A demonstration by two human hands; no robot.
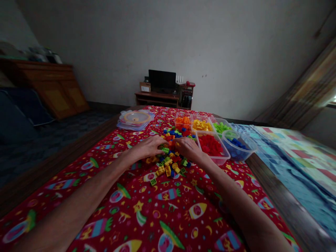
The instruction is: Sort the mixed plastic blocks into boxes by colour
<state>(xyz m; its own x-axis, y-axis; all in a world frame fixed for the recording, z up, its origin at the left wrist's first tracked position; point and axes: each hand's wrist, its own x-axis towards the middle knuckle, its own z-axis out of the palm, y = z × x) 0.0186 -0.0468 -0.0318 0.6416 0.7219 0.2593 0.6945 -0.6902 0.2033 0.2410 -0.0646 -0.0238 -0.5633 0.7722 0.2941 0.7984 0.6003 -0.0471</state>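
Observation:
A heap of small mixed-colour plastic bricks [172, 159] lies on a red cloth printed with rockets [147, 210]. My left hand [148, 147] rests on the heap's left side, fingers curled down into the bricks. From the right, my right hand [187, 147] lies on the heap with its fingers bent among the pieces. The two hands nearly meet over an orange brick [172, 142]. What either hand holds is hidden by the fingers.
Clear tubs stand to the right: red bricks [211, 146], blue bricks in a round bowl [237, 145], orange [183, 122], yellow [201, 125] and green [222, 126]. Stacked lids [135, 119] lie far left. A patterned mat [294, 154] lies right of the table.

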